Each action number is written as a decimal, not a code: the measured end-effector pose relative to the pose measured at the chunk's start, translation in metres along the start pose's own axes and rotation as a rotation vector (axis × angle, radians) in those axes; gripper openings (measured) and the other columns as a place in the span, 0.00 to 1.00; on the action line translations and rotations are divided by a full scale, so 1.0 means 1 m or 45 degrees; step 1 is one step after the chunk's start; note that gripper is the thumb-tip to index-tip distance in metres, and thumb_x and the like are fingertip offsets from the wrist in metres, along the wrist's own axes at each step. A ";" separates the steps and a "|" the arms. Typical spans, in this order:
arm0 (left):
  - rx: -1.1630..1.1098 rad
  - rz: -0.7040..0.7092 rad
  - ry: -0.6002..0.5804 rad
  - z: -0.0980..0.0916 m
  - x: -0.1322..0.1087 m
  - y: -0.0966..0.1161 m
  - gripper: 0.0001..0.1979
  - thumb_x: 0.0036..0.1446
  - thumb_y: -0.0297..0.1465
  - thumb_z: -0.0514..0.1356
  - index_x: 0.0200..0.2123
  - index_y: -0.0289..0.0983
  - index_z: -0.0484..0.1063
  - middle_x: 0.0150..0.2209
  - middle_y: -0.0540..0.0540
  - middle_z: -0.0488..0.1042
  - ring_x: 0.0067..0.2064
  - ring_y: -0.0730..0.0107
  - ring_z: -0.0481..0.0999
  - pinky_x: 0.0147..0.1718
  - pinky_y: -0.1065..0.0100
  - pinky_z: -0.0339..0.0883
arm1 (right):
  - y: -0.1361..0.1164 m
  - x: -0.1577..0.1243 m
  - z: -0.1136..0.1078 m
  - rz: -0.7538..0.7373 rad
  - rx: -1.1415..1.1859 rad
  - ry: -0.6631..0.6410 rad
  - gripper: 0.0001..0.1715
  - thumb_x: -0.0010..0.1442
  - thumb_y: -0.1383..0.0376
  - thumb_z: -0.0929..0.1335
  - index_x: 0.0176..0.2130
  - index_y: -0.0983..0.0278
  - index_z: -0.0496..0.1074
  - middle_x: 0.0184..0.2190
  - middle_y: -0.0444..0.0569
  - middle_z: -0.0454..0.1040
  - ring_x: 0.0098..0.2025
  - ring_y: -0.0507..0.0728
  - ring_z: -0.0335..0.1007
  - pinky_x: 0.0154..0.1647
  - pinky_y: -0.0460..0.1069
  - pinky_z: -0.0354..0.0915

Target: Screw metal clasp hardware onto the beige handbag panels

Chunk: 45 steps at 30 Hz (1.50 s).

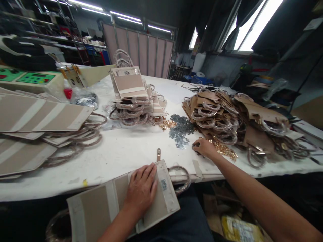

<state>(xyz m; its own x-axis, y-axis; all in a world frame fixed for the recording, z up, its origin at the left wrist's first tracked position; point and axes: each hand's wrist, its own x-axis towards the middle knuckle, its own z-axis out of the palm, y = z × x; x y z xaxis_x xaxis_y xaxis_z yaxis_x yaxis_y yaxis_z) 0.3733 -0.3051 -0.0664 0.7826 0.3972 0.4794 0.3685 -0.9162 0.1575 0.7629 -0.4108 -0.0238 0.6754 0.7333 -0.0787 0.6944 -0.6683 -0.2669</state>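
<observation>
My left hand lies flat with fingers stretched out on a beige bag panel that rests across my lap and the table edge. A small metal plate sits on the pale strip near the panel's right end. A wrapped bag handle loops out beyond it, and a short strap with a metal fitting sticks up past the far edge. My right hand is closed in a pinch over the table; something small and dark shows at its fingertips. It is beside loose grey metal plates and gold-coloured metal pieces.
Brown bag pieces with wrapped handles are heaped at the right. Beige panels are stacked at the left. Another bag stack stands mid-table, beside more gold pieces. A machine with green panels stands back left on the white table.
</observation>
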 end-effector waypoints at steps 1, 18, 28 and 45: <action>-0.011 -0.007 0.000 0.000 0.000 0.000 0.24 0.69 0.31 0.58 0.66 0.36 0.70 0.66 0.43 0.73 0.63 0.49 0.71 0.62 0.49 0.59 | -0.001 0.000 0.000 -0.001 0.014 0.014 0.12 0.57 0.63 0.75 0.43 0.59 0.84 0.34 0.47 0.83 0.34 0.56 0.79 0.34 0.47 0.65; -0.158 -0.134 -0.150 -0.008 -0.004 0.011 0.26 0.70 0.34 0.58 0.69 0.40 0.67 0.68 0.43 0.70 0.66 0.50 0.68 0.63 0.47 0.60 | -0.099 -0.097 -0.027 -0.069 0.856 -0.225 0.13 0.52 0.56 0.75 0.33 0.62 0.78 0.18 0.41 0.71 0.19 0.53 0.66 0.20 0.46 0.61; -0.237 -0.186 -0.152 -0.012 -0.005 0.013 0.28 0.69 0.35 0.59 0.70 0.38 0.65 0.68 0.42 0.71 0.67 0.51 0.67 0.65 0.48 0.59 | -0.169 -0.116 0.024 -0.066 0.956 -0.384 0.07 0.52 0.62 0.74 0.32 0.63 0.77 0.16 0.39 0.70 0.17 0.51 0.64 0.18 0.44 0.60; -0.326 -0.233 -0.094 -0.011 -0.002 0.014 0.26 0.69 0.34 0.60 0.68 0.40 0.67 0.65 0.43 0.74 0.65 0.52 0.68 0.62 0.48 0.60 | -0.165 -0.111 0.035 -0.147 0.672 -0.334 0.07 0.58 0.61 0.73 0.34 0.63 0.78 0.18 0.41 0.73 0.21 0.54 0.68 0.24 0.47 0.63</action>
<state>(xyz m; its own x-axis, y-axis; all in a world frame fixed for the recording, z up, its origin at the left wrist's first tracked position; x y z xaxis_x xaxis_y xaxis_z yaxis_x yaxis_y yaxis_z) 0.3713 -0.3190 -0.0559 0.7527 0.5509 0.3605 0.3756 -0.8091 0.4521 0.5650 -0.3772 -0.0045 0.4725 0.8487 -0.2378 0.4969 -0.4793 -0.7234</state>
